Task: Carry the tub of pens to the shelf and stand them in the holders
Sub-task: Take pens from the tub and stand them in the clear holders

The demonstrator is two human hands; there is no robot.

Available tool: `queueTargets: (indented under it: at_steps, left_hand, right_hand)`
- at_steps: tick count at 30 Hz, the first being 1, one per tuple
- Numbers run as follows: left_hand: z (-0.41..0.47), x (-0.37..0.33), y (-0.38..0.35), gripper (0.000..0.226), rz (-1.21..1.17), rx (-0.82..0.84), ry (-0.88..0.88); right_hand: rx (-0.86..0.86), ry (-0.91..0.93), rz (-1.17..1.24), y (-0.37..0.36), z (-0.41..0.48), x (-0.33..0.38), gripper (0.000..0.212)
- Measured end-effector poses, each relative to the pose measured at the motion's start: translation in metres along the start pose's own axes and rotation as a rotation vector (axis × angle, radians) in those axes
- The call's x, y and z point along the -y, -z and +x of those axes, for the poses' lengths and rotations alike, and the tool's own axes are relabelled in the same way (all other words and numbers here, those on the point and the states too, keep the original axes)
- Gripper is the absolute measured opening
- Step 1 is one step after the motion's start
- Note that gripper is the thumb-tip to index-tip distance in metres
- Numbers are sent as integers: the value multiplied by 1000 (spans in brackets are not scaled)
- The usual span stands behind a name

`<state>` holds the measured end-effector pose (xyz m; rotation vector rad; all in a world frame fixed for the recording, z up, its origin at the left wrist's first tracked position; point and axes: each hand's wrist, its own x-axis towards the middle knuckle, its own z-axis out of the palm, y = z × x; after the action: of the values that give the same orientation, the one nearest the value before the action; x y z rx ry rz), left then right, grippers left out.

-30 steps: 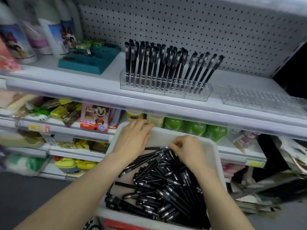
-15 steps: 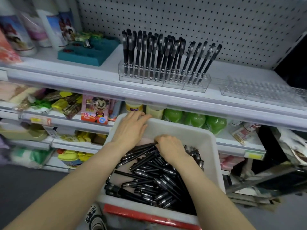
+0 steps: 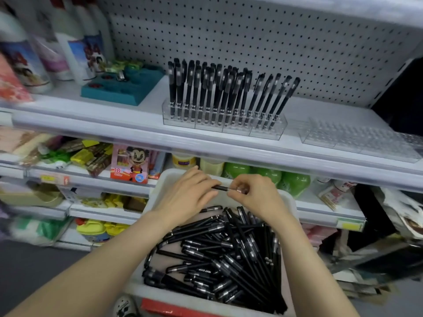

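A white tub (image 3: 289, 203) below me holds a heap of several black pens (image 3: 226, 252). Above its far rim both hands hold one black pen (image 3: 220, 187) lying crosswise. My left hand (image 3: 186, 193) grips its left end; my right hand (image 3: 254, 195) pinches its right end. On the shelf (image 3: 91, 124) above, a clear holder (image 3: 224, 124) carries several black pens standing upright. A second clear holder (image 3: 357, 141) to the right has no pens in it.
A teal tray (image 3: 123, 86) and tall printed bottles (image 3: 68, 42) stand at the shelf's left. Pegboard (image 3: 251, 30) backs the shelf. The lower shelf carries green bottles (image 3: 270, 177), a toy box (image 3: 130, 164) and snack packs. Loose papers lie at the right.
Both hands have come up out of the pen heap and now hold a single pen between them above the tub's far rim. The view has tilted up slightly.
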<state>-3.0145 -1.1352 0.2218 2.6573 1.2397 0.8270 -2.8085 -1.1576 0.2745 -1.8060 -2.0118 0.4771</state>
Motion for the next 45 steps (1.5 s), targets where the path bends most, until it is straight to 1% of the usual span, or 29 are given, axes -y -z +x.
queueTargets:
  at_steps: [2, 4, 6, 8, 9, 11, 13, 16, 19, 22, 27, 30, 32, 35, 39, 43, 45]
  left_hand:
    - [3, -1, 1, 37, -6, -14, -9]
    - [7, -4, 5, 30, -33, -69, 32]
    - [14, -9, 11, 25, -49, -117, 62]
    - [21, -11, 15, 26, -55, -141, 65]
    - [25, -11, 18, 27, -51, -141, 58]
    - [34, -7, 25, 28, -16, -160, 25]
    - [45, -2, 38, 27, 41, -220, 9]
    - [67, 6, 59, 38, 159, -284, 51]
    - [91, 17, 73, 49, 288, -276, 88]
    - [103, 26, 75, 53, 353, -236, 109]
    - [105, 31, 69, 46, 351, -240, 113]
    - [106, 36, 66, 46, 359, -249, 104]
    - [106, 39, 64, 47, 357, -253, 98]
    - [106, 42, 61, 49, 349, -258, 86]
    - [106, 43, 59, 50, 336, -263, 87]
    - [105, 43, 60, 51, 329, -259, 78]
    - [103, 42, 61, 55, 319, -255, 76]
  right_hand:
    - [-84, -23, 226, 10, 3, 2, 8]
    - [-112, -48, 549, 15, 5, 8, 10]
    - [-126, -71, 795, 14, 7, 17, 10]
    - [-151, -76, 920, 13, 11, 25, 10]
    - [-164, -66, 936, 14, 13, 28, 9]
    - [-224, -19, 891, 22, 21, 30, 9]
    - [-334, 32, 800, 42, 31, 32, 7]
    - [-518, 109, 665, 82, 48, 40, 6]
    - [-636, 150, 538, 106, 70, 49, 6]
    - [-689, 138, 444, 112, 93, 57, 10]
    - [-686, 113, 341, 106, 117, 66, 21]
    - [-661, 118, 271, 101, 126, 65, 18]
    - [-613, 100, 200, 96, 130, 63, 17]
    - [-501, 50, 82, 84, 133, 59, 21]
    - [-491, -20, 93, 74, 135, 51, 26]
    - [-497, -3, 97, 72, 130, 49, 19]
    - [-508, -4, 132, 73, 121, 49, 22]
